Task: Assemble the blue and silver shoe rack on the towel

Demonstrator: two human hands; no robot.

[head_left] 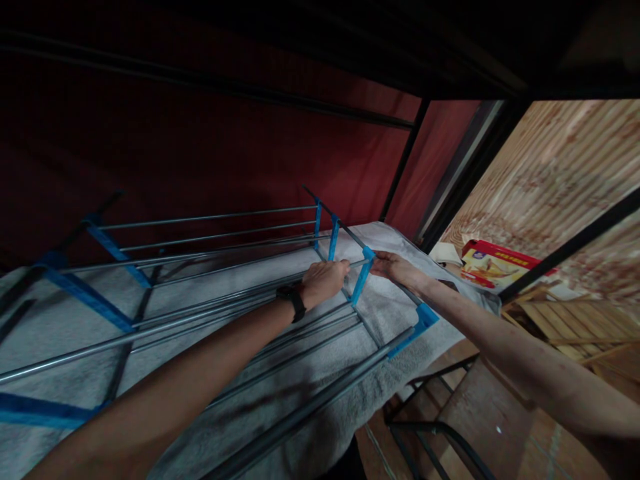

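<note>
A rack of grey metal rods and dark tubes, joined by blue plastic brackets, lies across a light grey blanket (345, 393). My left hand (323, 283), with a dark watch (291, 301) on its wrist, is closed round a metal rod near the rack's right end. Just right of it, my right hand (393, 267) has its fingers closed at a blue bracket (361, 277) where it meets the dark side tube. Another blue bracket (415, 330) sits at the near right corner. The fingertips of both hands are partly hidden.
A black metal frame (405, 160) stands around the bed, with a dark red wall covering (240, 160) behind. To the right are a red and yellow box (500, 263), wooden slats (575, 320) and a dark metal railing (440, 430) below the blanket's edge.
</note>
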